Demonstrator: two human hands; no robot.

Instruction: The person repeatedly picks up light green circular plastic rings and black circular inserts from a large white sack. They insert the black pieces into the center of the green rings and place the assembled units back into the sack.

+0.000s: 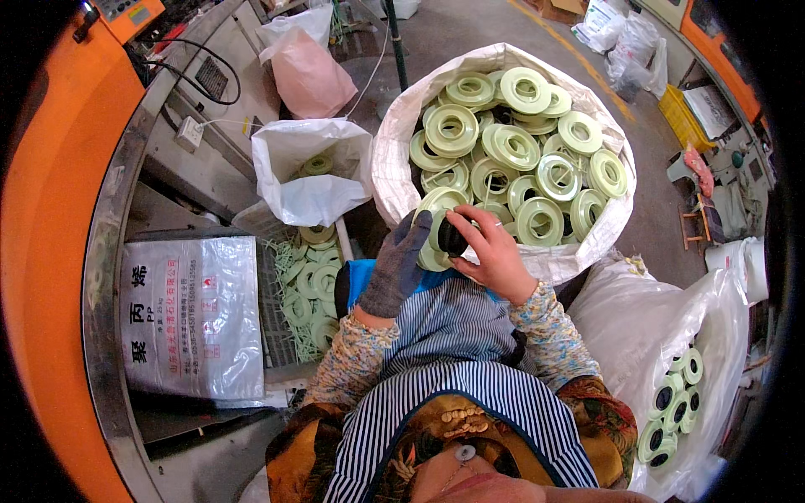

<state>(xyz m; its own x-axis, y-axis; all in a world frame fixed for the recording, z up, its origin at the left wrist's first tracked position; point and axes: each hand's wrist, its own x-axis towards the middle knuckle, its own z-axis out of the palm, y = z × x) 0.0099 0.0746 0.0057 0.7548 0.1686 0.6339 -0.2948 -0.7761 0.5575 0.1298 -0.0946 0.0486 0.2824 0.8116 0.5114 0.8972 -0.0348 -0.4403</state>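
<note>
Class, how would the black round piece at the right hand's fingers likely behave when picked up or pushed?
The black round piece is probably light, being small beside the right hand. It looks stiff, showing no visible sag. Its curved outline suggests it might roll on edge.

In the middle, one left hand, one right hand and just one glove. Between them, one black disc, plus one or two green rings, too overlapped to tell. Farther out, one big sack, with well over a dozen more rings. To the left, one white bag, one pink bag, one silver bag. To the right, one white sack with at least seven black-centred rings. Far right, one yellow crate.
</note>
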